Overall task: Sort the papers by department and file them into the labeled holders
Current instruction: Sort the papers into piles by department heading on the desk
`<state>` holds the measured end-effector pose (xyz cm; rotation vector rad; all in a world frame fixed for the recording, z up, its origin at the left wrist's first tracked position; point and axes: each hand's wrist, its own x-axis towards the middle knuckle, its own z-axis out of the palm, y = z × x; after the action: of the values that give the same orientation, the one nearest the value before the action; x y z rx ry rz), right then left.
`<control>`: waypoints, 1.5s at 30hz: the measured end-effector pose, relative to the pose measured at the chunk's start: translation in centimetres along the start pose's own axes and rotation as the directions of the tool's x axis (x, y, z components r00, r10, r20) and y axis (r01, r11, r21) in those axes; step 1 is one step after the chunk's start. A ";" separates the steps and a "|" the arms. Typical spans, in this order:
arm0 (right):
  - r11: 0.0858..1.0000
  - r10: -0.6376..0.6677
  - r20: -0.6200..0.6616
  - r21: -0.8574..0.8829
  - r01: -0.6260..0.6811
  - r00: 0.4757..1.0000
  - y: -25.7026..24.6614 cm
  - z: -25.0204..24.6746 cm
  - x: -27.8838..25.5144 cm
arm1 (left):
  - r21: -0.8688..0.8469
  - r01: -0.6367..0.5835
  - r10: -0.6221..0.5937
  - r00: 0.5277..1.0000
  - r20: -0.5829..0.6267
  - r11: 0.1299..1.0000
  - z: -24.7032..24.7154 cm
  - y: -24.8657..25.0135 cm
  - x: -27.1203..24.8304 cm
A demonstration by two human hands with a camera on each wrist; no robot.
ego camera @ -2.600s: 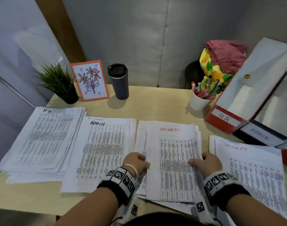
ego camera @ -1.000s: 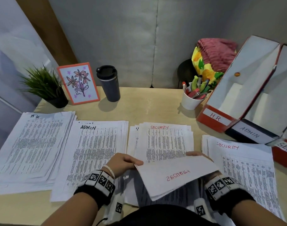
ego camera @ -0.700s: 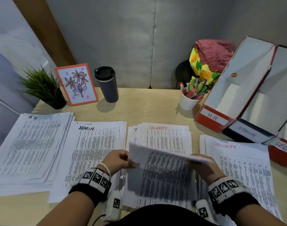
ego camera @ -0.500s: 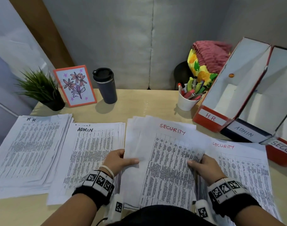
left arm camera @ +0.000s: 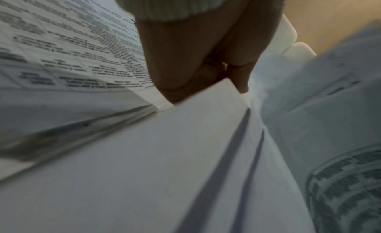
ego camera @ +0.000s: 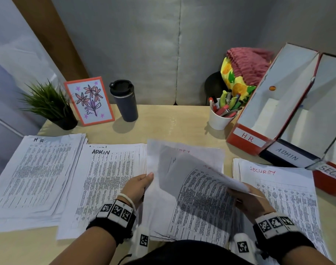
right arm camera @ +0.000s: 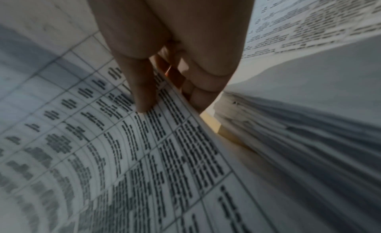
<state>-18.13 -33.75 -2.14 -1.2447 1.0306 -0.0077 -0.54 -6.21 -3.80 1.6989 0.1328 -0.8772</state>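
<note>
Four piles of printed sheets lie along the desk: HR [ego camera: 35, 175], ADMIN [ego camera: 109, 180], a middle SECURITY stack [ego camera: 193, 203] and a right SECURITY pile [ego camera: 278, 199]. My left hand [ego camera: 144, 181] grips the middle stack's left edge, thumb on top; the wrist view shows the left hand [left arm camera: 206, 85] pinching the white sheets [left arm camera: 164, 155]. My right hand [ego camera: 237, 196] holds the stack's right edge, where the top sheets bow upward over it. Close up, the right hand [right arm camera: 171, 96] pinches the printed sheets [right arm camera: 144, 155]. Holders marked HR [ego camera: 249, 139], ADMIN [ego camera: 287, 155] and SECURITY [ego camera: 331, 175] stand at the right.
At the back of the desk stand a potted plant [ego camera: 48, 106], a framed flower drawing [ego camera: 89, 100], a dark travel mug [ego camera: 124, 100] and a white cup of pens [ego camera: 221, 115]. A pink and yellow bundle of cloth [ego camera: 243, 71] sits behind the cup.
Both hands have picked up and turned the middle SECURITY stack. Since half a second ago its top sheets have curled up on the right, hiding the red heading.
</note>
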 end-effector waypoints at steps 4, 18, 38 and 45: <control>0.955 0.250 0.163 -0.202 -0.215 0.954 0.0 -1.1 -2.8 | 0.073 -0.005 0.012 0.996 -0.091 0.997 -0.6 0.0 0.6; 0.998 -0.017 0.144 0.057 0.009 0.989 -1.9 0.1 -1.7 | 0.125 -0.003 0.011 0.998 -0.066 0.992 0.0 0.4 -0.5; 0.987 0.111 0.450 -0.157 -0.044 0.886 0.8 -1.5 -3.3 | 0.211 0.142 -0.124 0.988 -0.096 0.967 2.8 2.1 -0.7; 0.979 -0.133 0.489 -0.069 0.191 0.862 0.7 -3.7 -1.9 | 0.552 0.165 -0.090 0.983 -0.161 0.818 4.8 2.7 0.8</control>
<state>-21.92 -35.36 -1.32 -1.3466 0.4936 0.2266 -0.93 -11.62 -2.44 2.3288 0.0763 -0.9669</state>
